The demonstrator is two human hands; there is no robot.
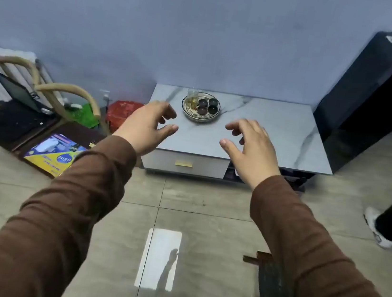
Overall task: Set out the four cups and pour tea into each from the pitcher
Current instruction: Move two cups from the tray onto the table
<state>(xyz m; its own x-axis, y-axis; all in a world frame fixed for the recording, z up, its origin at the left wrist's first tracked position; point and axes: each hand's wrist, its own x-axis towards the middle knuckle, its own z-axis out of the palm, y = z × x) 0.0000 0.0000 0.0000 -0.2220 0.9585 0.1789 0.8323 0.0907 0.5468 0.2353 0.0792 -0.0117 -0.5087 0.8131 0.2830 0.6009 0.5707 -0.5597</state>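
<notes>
A round metal tray (199,118) sits on the low marble-topped table (266,132) near its back left. Several small dark cups (208,105) are clustered on the tray's right half. A small glass pitcher (192,97) with amber tea stands on the tray's left side. My left hand (149,126) hovers open in front of the table, left of the tray, fingers curled and apart. My right hand (247,145) hovers open to the tray's right and nearer to me. Neither hand touches anything. Both arms are in brown sleeves.
A black cabinet (370,101) stands right of the table. A chair (55,91), a laptop (20,94), red and green bags and a colourful box (52,153) lie on the floor at left. Another person's leg and shoe (378,229) is at right. A dark mat (271,285) lies on the tiles.
</notes>
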